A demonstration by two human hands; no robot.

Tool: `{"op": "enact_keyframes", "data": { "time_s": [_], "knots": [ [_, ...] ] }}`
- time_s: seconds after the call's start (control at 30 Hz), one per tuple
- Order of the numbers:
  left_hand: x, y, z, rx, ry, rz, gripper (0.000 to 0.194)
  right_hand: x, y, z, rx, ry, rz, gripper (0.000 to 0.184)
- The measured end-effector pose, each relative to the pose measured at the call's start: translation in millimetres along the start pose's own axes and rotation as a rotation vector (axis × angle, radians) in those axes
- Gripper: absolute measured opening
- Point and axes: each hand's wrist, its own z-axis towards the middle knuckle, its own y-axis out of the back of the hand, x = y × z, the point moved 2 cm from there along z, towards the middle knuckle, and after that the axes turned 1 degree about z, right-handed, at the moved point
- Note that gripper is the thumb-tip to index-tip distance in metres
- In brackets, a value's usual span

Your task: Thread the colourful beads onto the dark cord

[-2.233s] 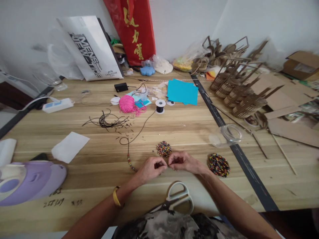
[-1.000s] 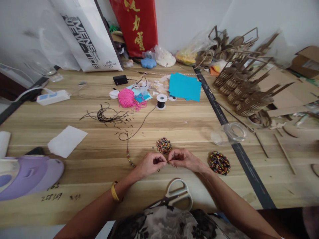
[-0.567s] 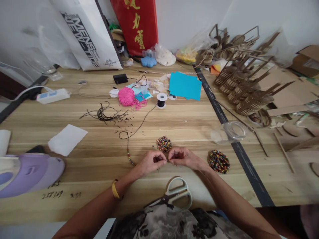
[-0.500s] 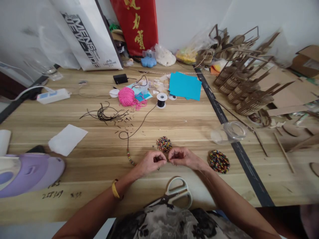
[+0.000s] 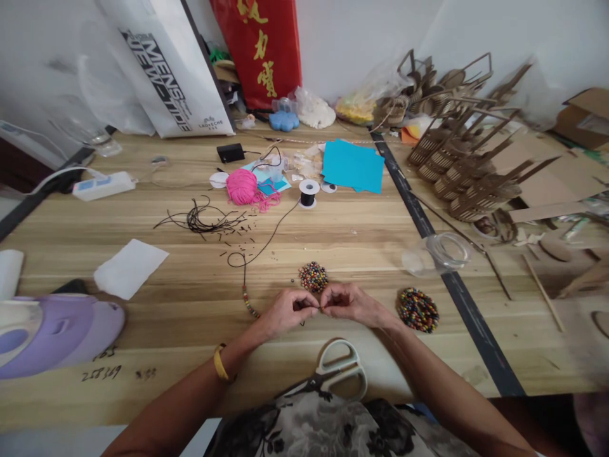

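My left hand [image 5: 289,311] pinches the black cord, whose short end shows just below the fingers. Behind that hand, a beaded stretch of cord [image 5: 247,303] curves out and runs up through a loop to a spool of black cord [image 5: 308,192]. Fingertip to fingertip with it, my right hand [image 5: 349,303] is closed in a pinch on a tiny bead [image 5: 321,309]. The cord's end between the fingertips is too small to make out. Just beyond both hands lies a pile of loose colourful beads [image 5: 313,277]. A coil of strung beads [image 5: 418,310] rests beside my right wrist.
White-handled scissors [image 5: 341,368] lie close to my body. Cut black cords [image 5: 202,219], pink yarn [image 5: 242,186] and blue sheets [image 5: 353,165] are farther back. A purple-and-white appliance [image 5: 61,330] stands left. To the right are a clear plastic container [image 5: 435,252] and brown woven baskets [image 5: 464,171].
My right hand has moved slightly left, so its fingertips now meet those of my left hand. The beads and cord on the table look the same.
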Motion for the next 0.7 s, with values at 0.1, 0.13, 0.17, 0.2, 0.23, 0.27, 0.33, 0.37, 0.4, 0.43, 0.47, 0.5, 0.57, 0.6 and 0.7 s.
{"op": "enact_keyframes", "data": {
  "time_s": [0.1,0.13,0.17,0.2,0.23,0.27,0.33,0.37,0.4,0.43,0.47,0.5,0.57,0.6,0.7],
  "knots": [
    [1.2,-0.3,0.0,0.038,0.04,-0.093,0.013,1.0,0.2,-0.1,-0.001,-0.015,0.001,0.02],
    [1.3,-0.4,0.0,0.047,0.052,-0.129,0.013,1.4,0.2,-0.1,0.0,-0.017,0.002,0.021],
    [1.2,-0.4,-0.1,0.052,0.063,-0.164,0.014,1.8,0.1,-0.1,0.001,-0.017,0.002,0.021],
    [0.9,-0.3,-0.1,0.052,0.069,-0.195,0.014,2.2,-0.1,-0.1,0.002,-0.015,0.001,0.022],
    [0.5,-0.3,-0.1,0.048,0.073,-0.219,0.016,2.7,-0.3,-0.2,0.003,-0.011,0.001,0.023],
    [-0.1,-0.3,-0.1,0.041,0.073,-0.237,0.017,3.3,-0.5,-0.5,0.004,-0.005,0.003,0.023],
    [-1.3,-0.3,-0.1,0.019,0.068,-0.252,0.02,4.6,-1.0,-1.4,0.006,0.008,0.022,0.023],
    [-1.8,-0.3,-0.2,0.006,0.066,-0.254,0.021,5.2,-1.2,-2.0,0.007,0.01,0.044,0.023],
    [-2.1,-0.3,-0.3,-0.008,0.065,-0.257,0.023,5.8,-1.3,-2.7,0.01,0.008,0.073,0.023],
    [-2.5,-0.4,-0.5,-0.021,0.063,-0.262,0.025,6.3,-1.5,-3.4,0.014,0.005,0.108,0.023],
    [-2.8,-0.5,-0.7,-0.031,0.06,-0.27,0.026,6.8,-1.7,-4.1,0.019,0.003,0.144,0.022],
    [-3.1,-0.6,-1.0,-0.035,0.057,-0.277,0.026,7.2,-1.9,-4.5,0.025,0.004,0.18,0.022],
    [-3.8,-0.9,-1.5,-0.036,0.047,-0.286,0.027,7.5,-2.5,-4.9,0.045,0.013,0.24,0.022],
    [-4.3,-1.1,-1.6,-0.033,0.043,-0.284,0.027,7.4,-2.9,-4.9,0.059,0.019,0.265,0.022],
    [-5.4,-1.2,-1.7,-0.034,0.026,-0.263,0.028,5.8,-4.0,-4.0,0.095,0.03,0.32,0.022]
  ]
}}
